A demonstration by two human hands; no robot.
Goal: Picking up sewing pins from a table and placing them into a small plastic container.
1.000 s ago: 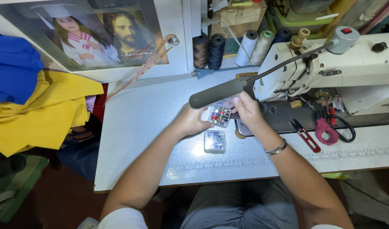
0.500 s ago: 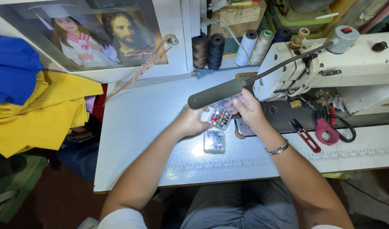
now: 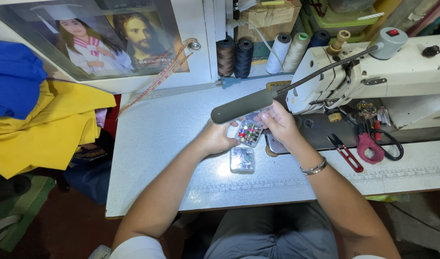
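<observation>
My left hand (image 3: 218, 137) holds a small clear plastic box (image 3: 249, 132) filled with several colourful small items, just above the white table (image 3: 157, 139). My right hand (image 3: 279, 123) has its fingers at the box's upper right edge, partly under the grey lamp head (image 3: 242, 106). Whether those fingers pinch anything is hidden. A second clear box piece (image 3: 242, 159) lies flat on the table right below the hands.
A white sewing machine (image 3: 373, 81) stands at the right, with scissors (image 3: 380, 141) and red thread snips (image 3: 344, 152) on its bed. Thread spools (image 3: 265, 52) line the back. Yellow and blue cloth (image 3: 33, 115) hangs at the left. A measuring tape (image 3: 157, 79) hangs from the wall.
Both hands stay at the small box; the fingers of my right hand have shifted slightly at its edge. The box piece on the table has not moved.
</observation>
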